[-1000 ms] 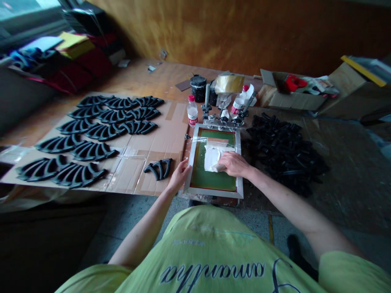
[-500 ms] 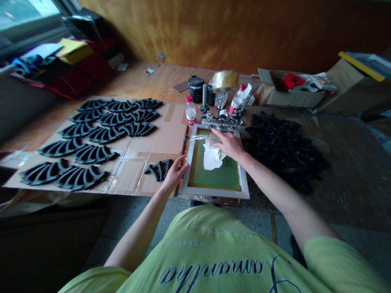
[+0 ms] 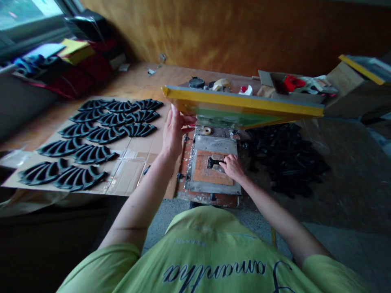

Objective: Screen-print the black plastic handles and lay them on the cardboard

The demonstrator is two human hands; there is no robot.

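My left hand (image 3: 174,132) is at the left side of a raised, tilted silk-screen frame (image 3: 244,97) with yellow-taped edges and green mesh, and grips it there. Part of that grip is hidden behind the frame. Beneath it lies a metal base plate (image 3: 215,143) carrying a brown board (image 3: 203,175). At the board's right side, my right hand (image 3: 233,167) pinches one end of a black T-shaped plastic piece (image 3: 214,162), which is over the middle of the board.
Rows of similar black pieces (image 3: 82,177) lie on a cardboard sheet (image 3: 128,162) to the left. A heap of black pieces (image 3: 290,158) covers the table on the right. Behind the frame are a dark tub (image 3: 196,83) and an open carton (image 3: 265,90) with red things inside.
The screen frame has swung up from lying flat, with my left hand at its side. My right hand has left the white scrap on the mesh and now holds a black piece over the board.
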